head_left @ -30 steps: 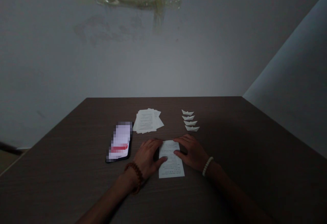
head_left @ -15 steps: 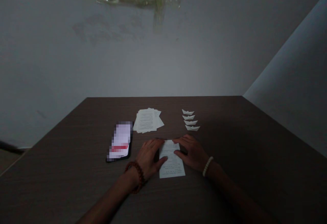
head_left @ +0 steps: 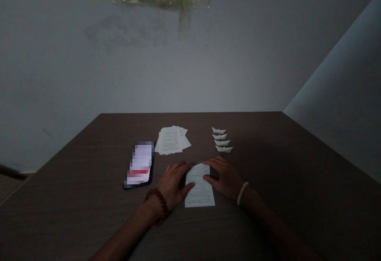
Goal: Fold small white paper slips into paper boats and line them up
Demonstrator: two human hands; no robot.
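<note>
A small sheet of printed paper (head_left: 200, 193) lies on the table in front of me, its long sides running away from me. On its left edge my left hand (head_left: 175, 181) has hold of it, thumb pressed on the face and fingertips at the far left corner. From the other side my right hand (head_left: 223, 176) grips it, fingertips at the far right corner and thumb on the right edge. The fingertips cover parts of the far edge. A dark beaded bracelet circles my left wrist, a pale one my right.
Beyond my left hand lies a loose stack of printed sheets (head_left: 170, 140). A phone (head_left: 139, 165) with a lit, pixelated screen is on the left. Several folded paper boats (head_left: 223, 149) stand in a column at the back right. Behind the brown table (head_left: 89, 149) rises a grey wall (head_left: 238, 62).
The far left corner of the sheet looks more slanted now under my left fingertips. Both hands have barely shifted. The phone, stack and boats stay where they were.
</note>
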